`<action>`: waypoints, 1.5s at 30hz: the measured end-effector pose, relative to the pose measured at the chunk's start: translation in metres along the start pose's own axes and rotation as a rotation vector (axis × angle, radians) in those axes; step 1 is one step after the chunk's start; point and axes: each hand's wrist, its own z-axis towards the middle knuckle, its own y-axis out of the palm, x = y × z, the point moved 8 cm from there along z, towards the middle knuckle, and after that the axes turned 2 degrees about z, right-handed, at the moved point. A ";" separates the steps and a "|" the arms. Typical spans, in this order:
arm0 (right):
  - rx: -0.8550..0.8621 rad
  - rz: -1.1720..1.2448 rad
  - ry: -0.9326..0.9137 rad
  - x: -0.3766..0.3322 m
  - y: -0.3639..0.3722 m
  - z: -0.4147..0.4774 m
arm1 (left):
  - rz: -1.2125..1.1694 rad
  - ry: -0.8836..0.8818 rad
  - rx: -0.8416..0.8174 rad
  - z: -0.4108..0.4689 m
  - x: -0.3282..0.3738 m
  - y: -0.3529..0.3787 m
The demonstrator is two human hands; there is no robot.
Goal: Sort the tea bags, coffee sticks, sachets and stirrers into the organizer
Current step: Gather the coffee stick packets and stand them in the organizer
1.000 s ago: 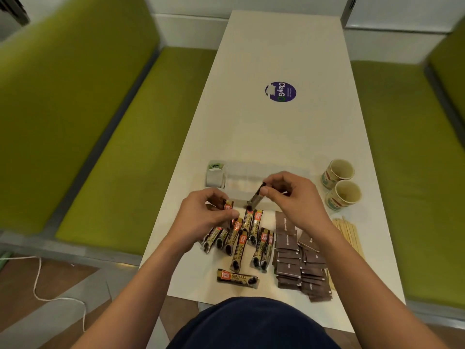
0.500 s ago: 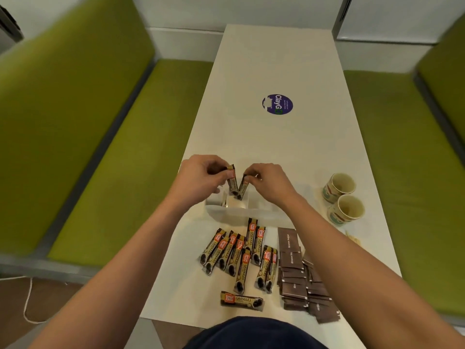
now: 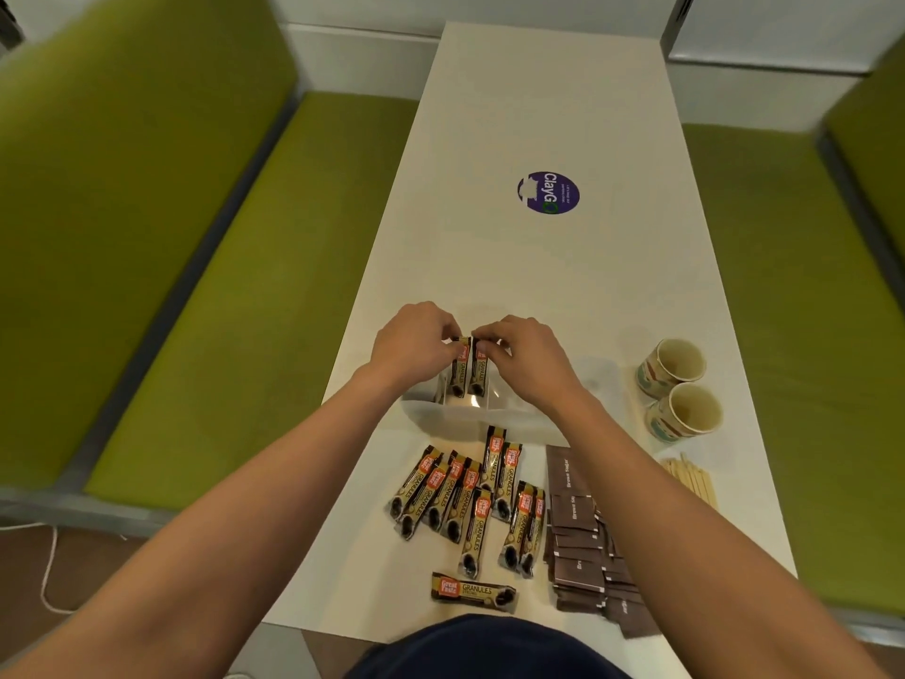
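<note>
Head view, looking down a long white table (image 3: 489, 267) between green bench seats (image 3: 235, 296). Left hand (image 3: 414, 350) pinches the top of one coffee stick (image 3: 459, 367), thumb and forefinger closed on its upper end. Right hand (image 3: 526, 357) pinches the top of a second coffee stick (image 3: 478, 370) the same way. Both sticks stand upright, side by side, lower ends down inside the clear plastic organizer (image 3: 470, 419), in a compartment near its left end; exact compartment hard to tell through the clear walls. Organizer sits across the table just past the loose pile.

Loose coffee sticks (image 3: 465, 497) lie fanned flat on the table nearer the person, one more stick (image 3: 473, 592) lying crosswise close to the near edge. Brown sugar sachets (image 3: 583, 546) are stacked in a messy pile just right of them. Wooden stirrers (image 3: 693, 482) lie right of the sachets, partly hidden by the right forearm. Two paper cups (image 3: 680, 389) stand upright, touching, near the right table edge. Purple round sticker (image 3: 548, 192) further up the table. White cable (image 3: 49, 566) on the floor at left.
</note>
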 end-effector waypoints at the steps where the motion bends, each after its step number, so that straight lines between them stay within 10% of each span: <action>1: 0.009 -0.002 0.005 0.000 0.001 -0.001 | 0.019 0.009 -0.003 0.000 0.000 0.001; 19: 0.173 0.128 -0.012 -0.017 -0.019 -0.101 | -0.158 -0.012 0.251 -0.095 -0.011 -0.019; 35: -0.251 -0.338 0.055 -0.004 0.065 -0.128 | 0.063 0.011 -0.257 -0.134 -0.011 0.085; 45: -0.284 -0.286 0.103 -0.009 0.066 -0.124 | -0.111 -0.015 -0.189 -0.122 -0.019 0.080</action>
